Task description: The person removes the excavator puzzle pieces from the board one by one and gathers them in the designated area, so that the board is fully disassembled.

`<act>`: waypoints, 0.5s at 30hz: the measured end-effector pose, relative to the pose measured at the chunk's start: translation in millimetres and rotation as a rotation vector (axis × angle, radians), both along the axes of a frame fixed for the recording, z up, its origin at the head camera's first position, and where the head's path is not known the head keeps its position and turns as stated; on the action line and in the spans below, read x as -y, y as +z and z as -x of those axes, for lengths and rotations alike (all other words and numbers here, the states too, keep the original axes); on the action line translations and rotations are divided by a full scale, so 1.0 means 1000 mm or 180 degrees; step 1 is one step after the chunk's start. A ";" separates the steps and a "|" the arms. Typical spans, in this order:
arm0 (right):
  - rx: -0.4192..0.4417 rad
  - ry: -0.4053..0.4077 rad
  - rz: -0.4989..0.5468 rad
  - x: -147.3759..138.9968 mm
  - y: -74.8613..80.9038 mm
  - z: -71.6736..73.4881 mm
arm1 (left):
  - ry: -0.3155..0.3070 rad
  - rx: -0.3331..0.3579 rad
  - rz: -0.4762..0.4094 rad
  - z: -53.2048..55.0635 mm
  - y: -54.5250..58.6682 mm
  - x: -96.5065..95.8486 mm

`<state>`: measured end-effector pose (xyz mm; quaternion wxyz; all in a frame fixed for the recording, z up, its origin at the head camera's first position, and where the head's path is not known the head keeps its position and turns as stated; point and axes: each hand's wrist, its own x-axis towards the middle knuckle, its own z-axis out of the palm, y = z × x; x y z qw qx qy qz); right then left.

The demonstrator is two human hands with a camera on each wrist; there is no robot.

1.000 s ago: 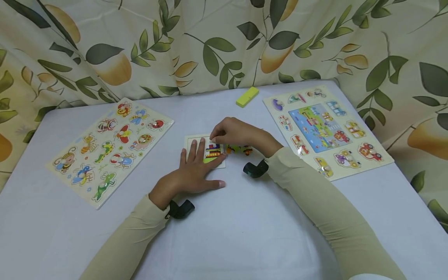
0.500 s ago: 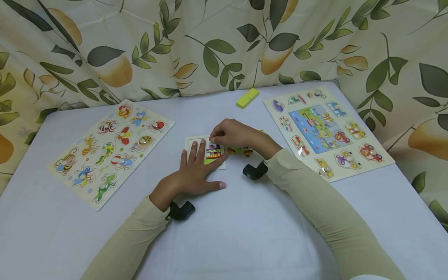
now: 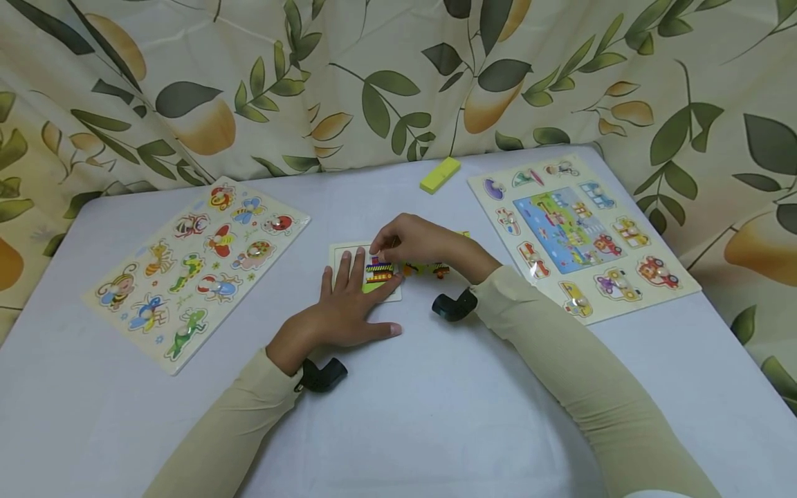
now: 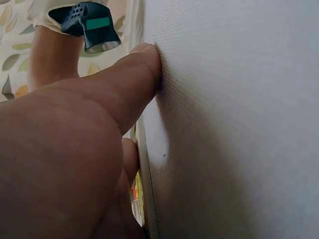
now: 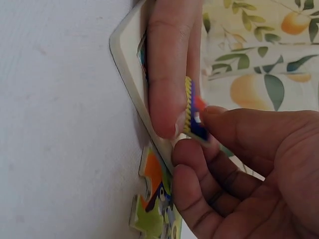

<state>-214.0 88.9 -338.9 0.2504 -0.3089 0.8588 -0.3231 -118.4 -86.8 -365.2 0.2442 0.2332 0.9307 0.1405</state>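
My left hand (image 3: 345, 311) lies with fingers spread on a small white-rimmed jigsaw board (image 3: 334, 252) at the table's middle. Its thumb rests on the tablecloth beside the board. At the board's far right part, my right hand (image 3: 422, 238) pinches a jigsaw piece (image 5: 197, 122) between thumb and fingers. That piece is blue with red and a yellow striped band, and stands tilted up from the board in the right wrist view. A brightly striped picture (image 3: 378, 274) shows between the hands. Loose jigsaw pieces (image 3: 429, 268) lie just right of the board, partly under the right hand.
A knob puzzle board with insects (image 3: 205, 277) lies at the left. Another with vehicles (image 3: 504, 242) lies at the right. A yellow-green block (image 3: 440, 174) sits near the back edge, before a leaf-patterned curtain (image 3: 398, 41).
The right hand's fingertips have shifted slightly, and more of the striped picture shows beneath them. My left hand has stayed in place.
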 end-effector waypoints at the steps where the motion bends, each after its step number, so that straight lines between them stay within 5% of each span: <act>1: 0.0007 0.0030 0.0017 0.000 0.000 0.000 | 0.0000 0.0005 0.0003 0.000 0.000 0.000; 15: -0.0006 0.0108 0.0013 0.003 -0.002 0.000 | -0.0011 0.0004 0.0028 0.001 0.000 0.000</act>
